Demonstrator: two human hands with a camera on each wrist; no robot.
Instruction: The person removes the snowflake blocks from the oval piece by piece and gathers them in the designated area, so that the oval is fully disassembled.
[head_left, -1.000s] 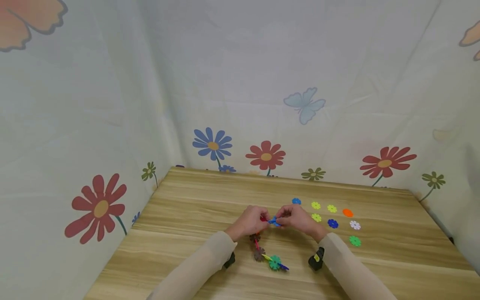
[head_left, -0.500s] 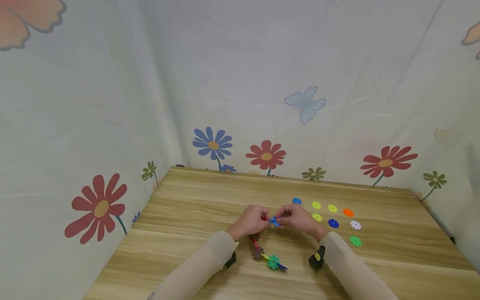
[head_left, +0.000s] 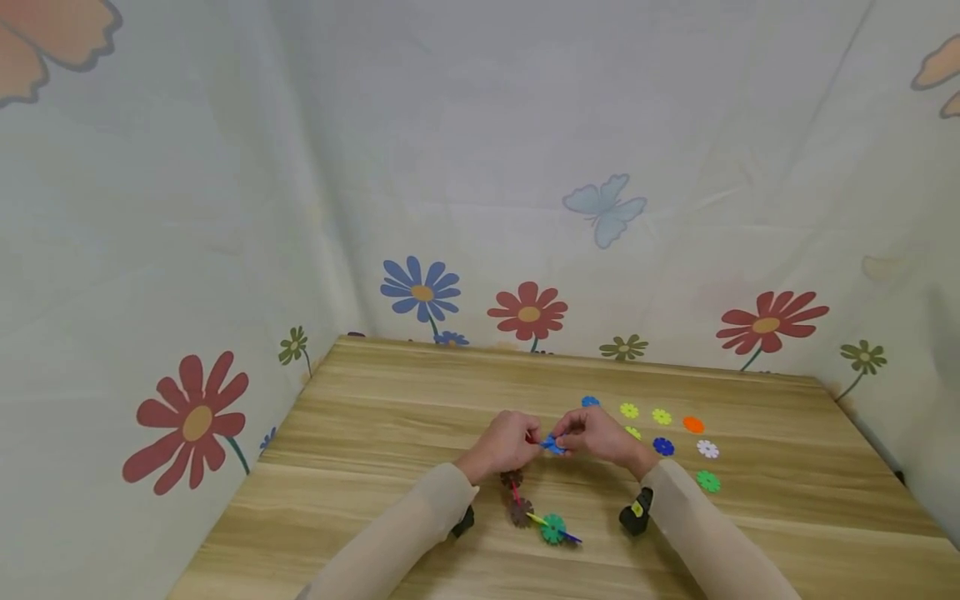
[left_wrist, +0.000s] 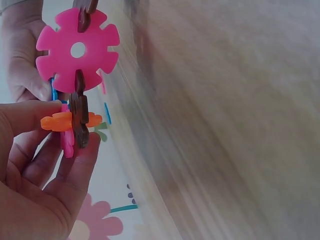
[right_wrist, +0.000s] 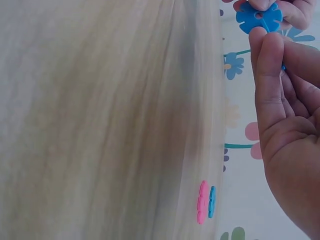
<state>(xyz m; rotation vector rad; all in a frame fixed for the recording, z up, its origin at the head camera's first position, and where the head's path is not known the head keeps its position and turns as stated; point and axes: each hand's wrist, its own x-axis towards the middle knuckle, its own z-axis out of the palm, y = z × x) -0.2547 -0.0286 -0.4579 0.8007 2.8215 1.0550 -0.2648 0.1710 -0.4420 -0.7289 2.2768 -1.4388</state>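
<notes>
My left hand [head_left: 512, 443] pinches the upper part of a chain of interlocked flower-shaped plastic discs. In the left wrist view, an orange disc [left_wrist: 56, 121], a brown disc [left_wrist: 79, 112] and a large pink disc [left_wrist: 55, 57] show in this chain. Its lower end hangs toward me, with a brown disc [head_left: 521, 512], a green disc [head_left: 553, 530] and a dark blue one [head_left: 572, 538]. A blue disc [right_wrist: 246, 19] sits between the two hands. With thumb and fingers, my right hand [head_left: 600, 437] pinches blue plastic there; its fingers partly hide the piece.
Loose discs lie flat on the wooden table [head_left: 420, 392], right of and beyond my hands: blue [head_left: 590, 402], several yellow [head_left: 662, 416], orange [head_left: 693, 425], dark blue [head_left: 663, 447], white [head_left: 708, 449] and green [head_left: 708, 481]. Flower-printed cloth [head_left: 480, 167] encloses the table behind and at the sides.
Both hands keep their pinch in nearly the same place. The blue piece between them has turned slightly, and the hanging end of the chain has shifted a little to the right.
</notes>
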